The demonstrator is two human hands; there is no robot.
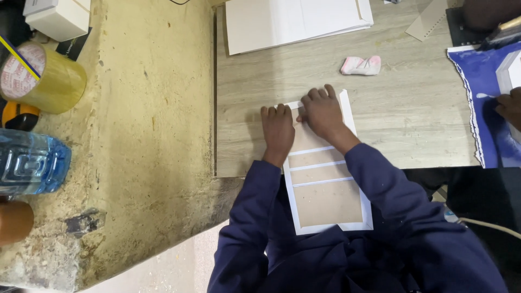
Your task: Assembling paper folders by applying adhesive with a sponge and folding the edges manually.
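A brown card panel (pixel 329 202) with white paper borders and white cross strips lies across the near edge of the wood-grain table (pixel 412 114), partly hanging over my lap. My left hand (pixel 277 129) presses flat on its far left part, fingers together. My right hand (pixel 322 112) lies beside it, fingertips on the panel's far white edge. Both arms wear dark blue sleeves. Neither hand grips anything.
A stack of white sheets (pixel 296 20) sits at the table's far side, a crumpled pink-white cloth (pixel 361 65) near it. Blue paper (pixel 491 108) with another person's hand (pixel 510 106) lies right. On the left ledge are a tape roll (pixel 43 78) and a blue bottle (pixel 30 163).
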